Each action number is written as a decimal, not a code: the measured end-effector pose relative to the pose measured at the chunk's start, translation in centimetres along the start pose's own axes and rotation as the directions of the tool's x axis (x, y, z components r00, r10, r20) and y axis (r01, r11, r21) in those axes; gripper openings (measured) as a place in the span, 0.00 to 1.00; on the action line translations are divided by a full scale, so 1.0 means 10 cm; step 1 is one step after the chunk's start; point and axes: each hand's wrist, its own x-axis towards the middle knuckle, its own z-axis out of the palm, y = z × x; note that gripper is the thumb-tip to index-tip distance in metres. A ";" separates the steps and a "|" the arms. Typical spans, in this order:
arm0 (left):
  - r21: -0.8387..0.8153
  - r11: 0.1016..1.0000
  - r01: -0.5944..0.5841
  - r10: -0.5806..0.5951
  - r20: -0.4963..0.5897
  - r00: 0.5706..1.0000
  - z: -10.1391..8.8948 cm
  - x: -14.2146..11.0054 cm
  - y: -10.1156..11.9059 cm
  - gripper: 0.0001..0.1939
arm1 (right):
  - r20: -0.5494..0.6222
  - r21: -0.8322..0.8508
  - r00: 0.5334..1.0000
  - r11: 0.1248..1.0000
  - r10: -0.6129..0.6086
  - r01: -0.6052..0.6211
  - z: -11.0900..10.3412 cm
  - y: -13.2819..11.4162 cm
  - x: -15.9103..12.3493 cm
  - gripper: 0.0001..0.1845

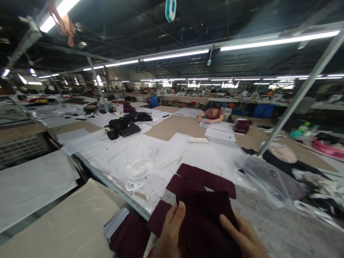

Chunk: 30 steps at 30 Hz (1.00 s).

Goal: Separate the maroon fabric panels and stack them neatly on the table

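Holding dark maroon cloth (208, 220) at opposite edges with left hand (171, 229) and right hand (245, 234); seemed light, soft and floppy, best gripped along both sides.

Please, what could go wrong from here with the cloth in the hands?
The dark maroon cloth, held between the left hand and right hand, might disturb the flat maroon fabric pieces lying just beyond it. The small white plastic fan stands close to the edge of the long white-covered table, so a bump could tip it off.
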 end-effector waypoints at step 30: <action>0.278 0.939 -0.204 0.063 0.443 0.894 0.11 -0.18 0.28 0.33 | 0.156 0.331 0.943 0.884 0.294 -0.330 0.10 -0.01 -0.05 0.14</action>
